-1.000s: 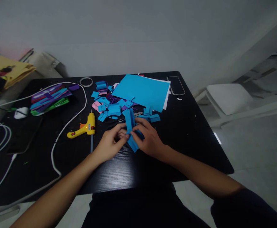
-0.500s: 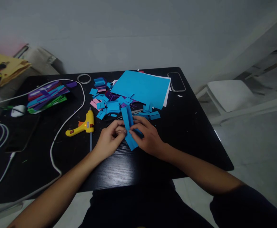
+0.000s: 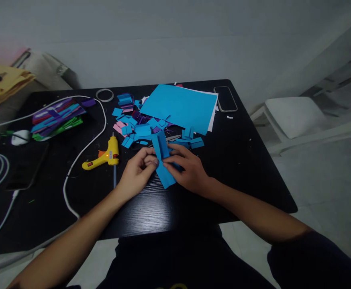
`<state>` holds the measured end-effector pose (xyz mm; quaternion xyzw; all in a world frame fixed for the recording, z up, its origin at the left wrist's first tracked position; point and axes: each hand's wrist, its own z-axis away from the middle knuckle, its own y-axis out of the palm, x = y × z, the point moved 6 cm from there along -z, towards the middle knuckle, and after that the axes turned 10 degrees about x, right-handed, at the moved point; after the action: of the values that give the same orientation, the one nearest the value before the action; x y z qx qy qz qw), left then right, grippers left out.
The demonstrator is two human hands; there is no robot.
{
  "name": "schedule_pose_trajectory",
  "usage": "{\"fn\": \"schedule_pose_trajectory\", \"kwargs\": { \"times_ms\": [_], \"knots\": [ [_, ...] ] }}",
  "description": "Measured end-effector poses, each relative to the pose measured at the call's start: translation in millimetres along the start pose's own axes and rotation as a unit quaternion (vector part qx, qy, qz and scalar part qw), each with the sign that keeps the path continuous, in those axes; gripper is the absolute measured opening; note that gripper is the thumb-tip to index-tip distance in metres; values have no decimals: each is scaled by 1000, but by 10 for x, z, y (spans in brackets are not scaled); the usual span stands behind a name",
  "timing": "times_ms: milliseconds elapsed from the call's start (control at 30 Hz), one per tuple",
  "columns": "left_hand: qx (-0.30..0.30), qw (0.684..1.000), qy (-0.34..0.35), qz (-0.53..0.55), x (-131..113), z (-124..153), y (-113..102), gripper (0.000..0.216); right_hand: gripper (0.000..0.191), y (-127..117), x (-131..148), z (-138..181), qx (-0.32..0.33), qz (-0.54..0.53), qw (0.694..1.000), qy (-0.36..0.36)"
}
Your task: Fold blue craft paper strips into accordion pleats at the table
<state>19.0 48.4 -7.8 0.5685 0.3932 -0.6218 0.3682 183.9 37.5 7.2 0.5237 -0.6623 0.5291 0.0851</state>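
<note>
Between my two hands a folded strip of blue paper [image 3: 164, 175] is held tilted above the black table, with a raised flap along its upper part. My left hand [image 3: 139, 167] pinches its left edge between thumb and fingers. On the other side, my right hand [image 3: 189, 168] is closed on the fold, thumb at the near side and fingers behind. Just beyond the hands lie scissors [image 3: 174, 137], partly covered by cut blue paper pieces [image 3: 143, 130]. A yellow glue gun [image 3: 105, 154] rests left of my left hand, its small light glowing orange.
Large blue sheets [image 3: 180, 106] lie at the back beside a phone [image 3: 225, 99]. A tape ring [image 3: 105, 95] and a bundle of coloured strips [image 3: 58, 118] sit at the back left. A white cable [image 3: 86, 148] loops across the table [image 3: 229, 180]. A white chair [image 3: 292, 116] stands to the right.
Both hands keep their hold on the blue paper strip. Its raised flap now leans slightly more toward the right hand. The view has shifted a little.
</note>
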Motion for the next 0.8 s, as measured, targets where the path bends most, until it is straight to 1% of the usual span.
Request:
{"fn": "schedule_pose_trajectory", "kwargs": {
  "times_ms": [133, 267, 367, 500, 633, 733, 800],
  "knots": [
    [-17, 999, 4, 27, -7, -7, -21, 24, 13, -14, -3, -8, -6, -15, 1000, -3],
    [-25, 999, -8, 46, 0, -2, -39, 28, 17, -26, 30, -7, -5, -15, 1000, -12],
    [-21, 998, -16, 65, -6, -5, -29, 30, 19, -12, 52, -2, 4, 2, 1000, -15],
    [-6, 997, -13, 79, -33, -15, 12, 32, 20, 7, 78, 5, 11, 18, 999, -38],
    [-9, 999, -2, 49, -42, -2, 21, 28, 21, 26, 105, 9, 28, 30, 997, -59],
    [-15, 1000, 3, 2, -22, 15, 4, 21, 21, 4, 130, 19, 8, 28, 997, -67],
    [-20, 999, 9, -30, -4, 24, -16, 18, 19, -7, 122, 26, -8, 13, 999, -51]
  ]
}}
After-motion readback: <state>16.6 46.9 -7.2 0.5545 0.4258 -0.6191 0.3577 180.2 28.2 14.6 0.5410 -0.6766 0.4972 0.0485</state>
